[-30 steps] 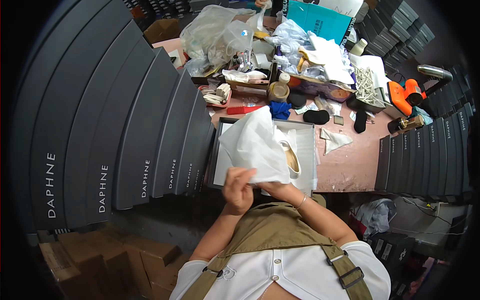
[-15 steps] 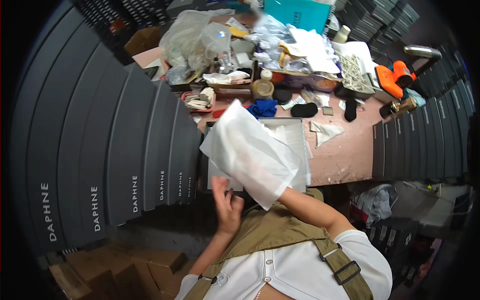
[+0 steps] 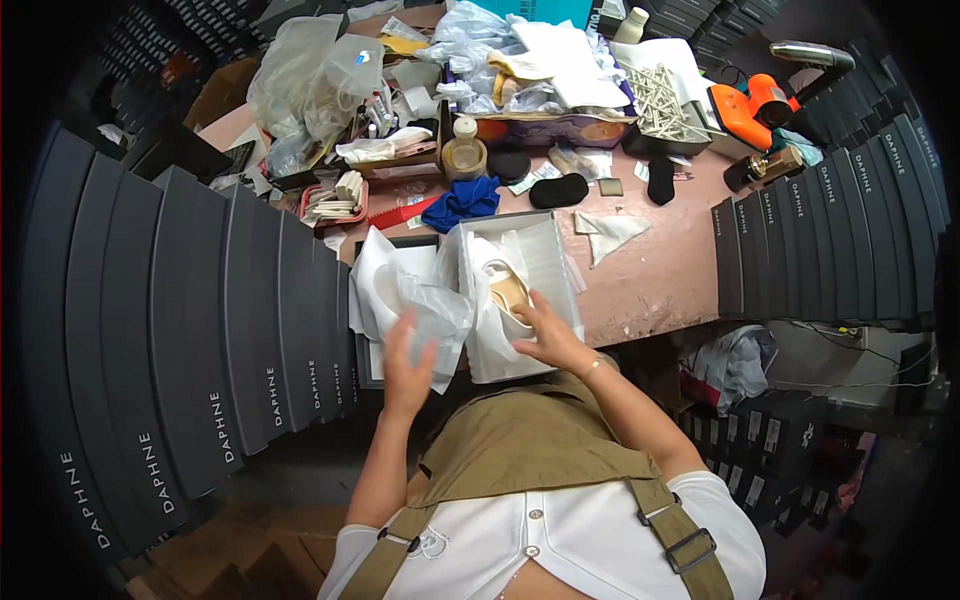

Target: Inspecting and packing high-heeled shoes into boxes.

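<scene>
Shoebox (image 3: 560, 262), open, white, sits on the pink worktable (image 3: 660, 280) beside stacked dark boxes (image 3: 200, 330). White tissue paper (image 3: 420, 300) drapes over its left wall; left hand (image 3: 408, 362) grips that sheet. Right hand (image 3: 545, 335), fingers spread, presses inside the box near a beige shoe (image 3: 508, 292).

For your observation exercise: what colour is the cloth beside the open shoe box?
Blue; the cloth shows best in the head view.

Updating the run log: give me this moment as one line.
left hand: holds tissue paper | right hand: inside open shoe box, on beige shoe | left: stack of dark boxes
</scene>
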Demonstrator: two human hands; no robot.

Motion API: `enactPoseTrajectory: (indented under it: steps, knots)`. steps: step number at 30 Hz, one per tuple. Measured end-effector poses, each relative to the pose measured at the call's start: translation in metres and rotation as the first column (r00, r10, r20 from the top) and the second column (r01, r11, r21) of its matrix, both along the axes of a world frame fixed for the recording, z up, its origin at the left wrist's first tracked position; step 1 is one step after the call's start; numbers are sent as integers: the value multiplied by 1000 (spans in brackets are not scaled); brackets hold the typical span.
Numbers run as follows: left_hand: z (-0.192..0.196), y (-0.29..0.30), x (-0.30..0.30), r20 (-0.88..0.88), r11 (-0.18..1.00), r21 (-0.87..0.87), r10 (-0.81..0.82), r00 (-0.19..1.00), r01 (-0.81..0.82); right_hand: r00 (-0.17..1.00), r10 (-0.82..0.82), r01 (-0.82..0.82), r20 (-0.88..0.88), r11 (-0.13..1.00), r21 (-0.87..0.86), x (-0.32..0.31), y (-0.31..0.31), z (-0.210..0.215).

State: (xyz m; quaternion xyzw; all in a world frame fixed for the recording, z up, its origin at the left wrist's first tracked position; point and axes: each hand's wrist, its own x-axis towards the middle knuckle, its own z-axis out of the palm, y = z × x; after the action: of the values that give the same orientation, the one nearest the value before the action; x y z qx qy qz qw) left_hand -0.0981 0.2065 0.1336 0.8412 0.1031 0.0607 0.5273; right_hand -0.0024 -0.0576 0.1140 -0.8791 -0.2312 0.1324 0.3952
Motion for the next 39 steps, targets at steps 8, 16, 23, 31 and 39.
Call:
enactPoseTrajectory:
  steps: [8,16,23,31,39]
  knots:
    - [6,-24,54,-299,668,318,-602,740,673,916,-398,395,-55,866,307,7,-72,78]
    - [-38,-80,193,-433,596,551,-393,811,584,720,-694,688,-1,714,130,-3,-151,-7]
    - [-102,-91,214,-452,443,697,-338,825,564,823,-541,523,-172,840,-141,3,-155,-17]
    - [37,-12,173,-309,771,-629,-366,878,100,522,-266,846,-810,280,453,-14,-179,10]
    - [149,52,174,247,863,-478,-48,968,164,605,264,787,-751,-342,514,-21,-153,49]
